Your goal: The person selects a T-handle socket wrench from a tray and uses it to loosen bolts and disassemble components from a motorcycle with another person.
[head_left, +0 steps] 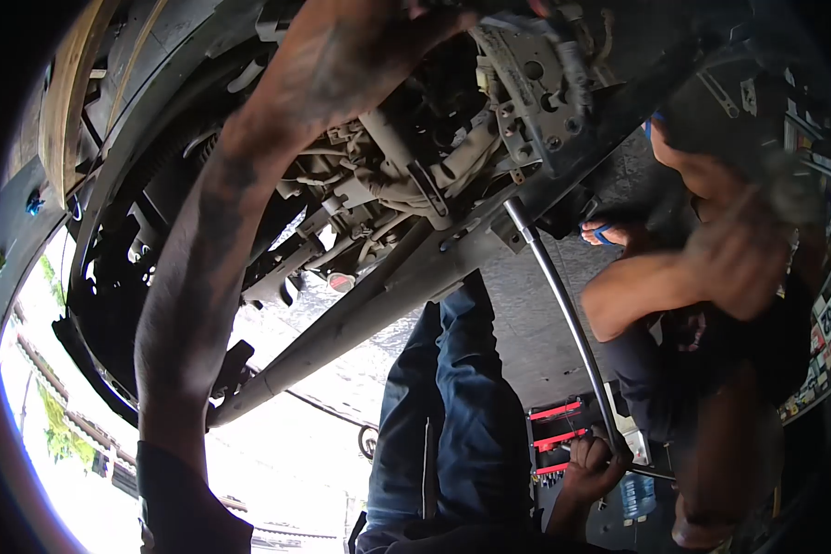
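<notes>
My left arm stretches up the left side to my left hand (420, 26), which is at the top edge among the car's underside parts (535, 92). Its fingers are cut off and blurred, so I cannot make out what they touch. Low on the right, my right hand (594, 469) has its fingers wrapped round the lower end of a long silver metal bar (563, 300). This bar slants up to the left, and its upper end is at the edge of a dark metal crossbeam (475, 249).
A co-worker (646, 286) crouches at the right, one hand blurred. Legs in blue jeans (475, 397) extend below the crossbeam. A red tool rack (556, 427) and a water bottle (637, 496) are near the bar's lower end. Shelves with items (826, 342) line the far right.
</notes>
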{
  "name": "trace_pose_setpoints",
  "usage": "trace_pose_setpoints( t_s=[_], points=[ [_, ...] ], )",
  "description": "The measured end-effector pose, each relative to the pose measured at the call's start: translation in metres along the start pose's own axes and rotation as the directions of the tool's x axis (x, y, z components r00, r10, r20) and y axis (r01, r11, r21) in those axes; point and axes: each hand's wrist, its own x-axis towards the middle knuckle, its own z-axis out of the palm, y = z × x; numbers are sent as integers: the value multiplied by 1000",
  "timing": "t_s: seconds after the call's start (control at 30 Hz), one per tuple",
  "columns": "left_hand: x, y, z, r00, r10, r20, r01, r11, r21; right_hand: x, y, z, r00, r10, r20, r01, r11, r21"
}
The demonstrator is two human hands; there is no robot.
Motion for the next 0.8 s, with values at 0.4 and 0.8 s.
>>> trace_pose_setpoints(
  t_s=[0.4,0.8],
  points=[
    [63,19,6,947,-49,319,-162,782,602,2,2,-1,994,82,70,-87,994,71],
    [19,-4,-13,926,-21,377,-182,850,495,0,4,5,982,37,185,-35,999,-14]
  ],
)
